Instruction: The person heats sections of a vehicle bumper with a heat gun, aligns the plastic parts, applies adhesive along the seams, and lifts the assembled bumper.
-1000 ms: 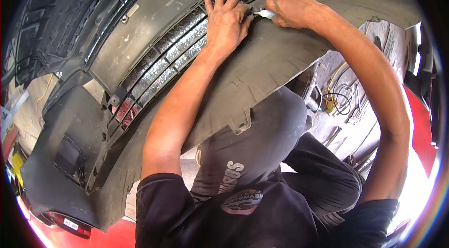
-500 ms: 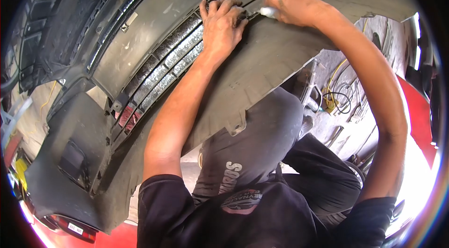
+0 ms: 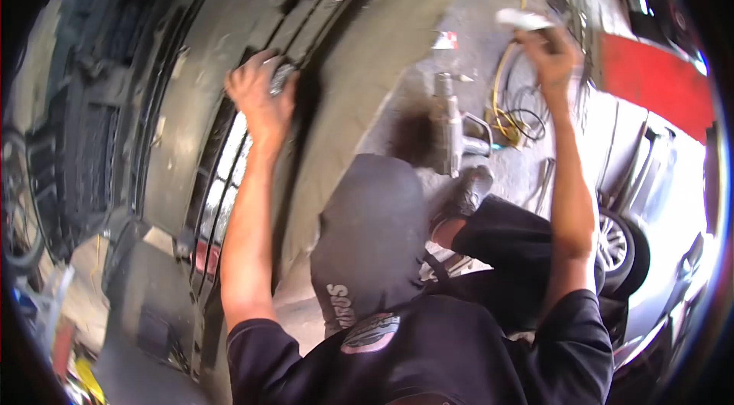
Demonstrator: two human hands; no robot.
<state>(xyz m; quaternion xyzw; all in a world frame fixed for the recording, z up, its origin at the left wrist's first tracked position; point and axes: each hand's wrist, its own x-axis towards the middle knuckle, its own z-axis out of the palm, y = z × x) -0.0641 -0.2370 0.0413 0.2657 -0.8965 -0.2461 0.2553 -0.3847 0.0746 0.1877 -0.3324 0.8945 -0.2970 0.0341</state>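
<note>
Upper right, the right grip point(image 3: 552, 59) clasps a white object point(image 3: 516, 19); upper left, the left grip point(image 3: 260, 103) touches the panel point(image 3: 187, 126), its hold unclear.

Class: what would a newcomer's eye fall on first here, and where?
The large dark panel across the left comes first, with the left hand on it. The blurred right hand at upper right is next, holding a white object. A bright red panel near the right edge stands out too.
</note>
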